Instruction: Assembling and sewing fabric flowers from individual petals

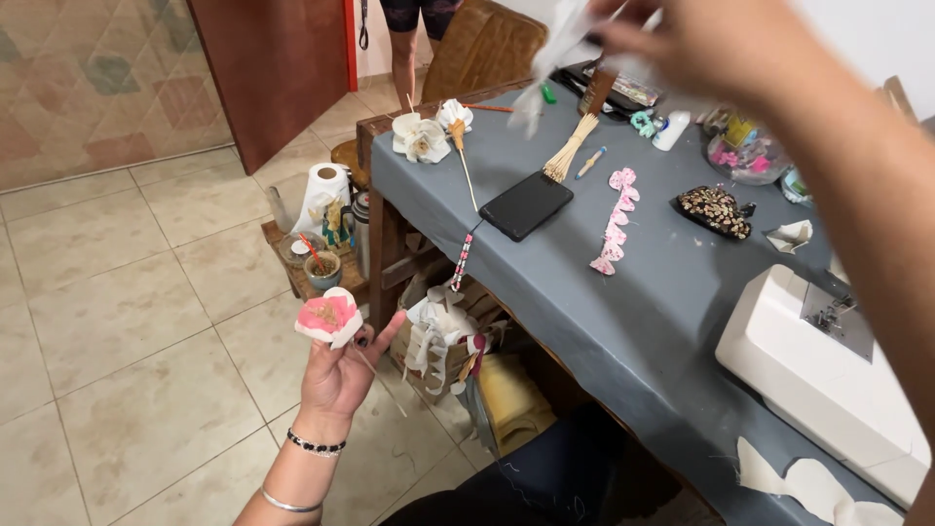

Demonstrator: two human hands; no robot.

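Pinching a pink-and-white fabric flower (329, 318), left hand (337, 375); right hand (716, 44) fingers grasp white fabric (555, 54).

At lower left of the frame I see my left hand (336, 375) with dark-painted nails, a black beaded bracelet (315, 445) at the wrist and a thin silver bangle (289, 505) below it. My right hand (711, 44), upper right, wears no sleeve.

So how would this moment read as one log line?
left hand: holds pink-and-white flower | right hand: holds white strip above grey table
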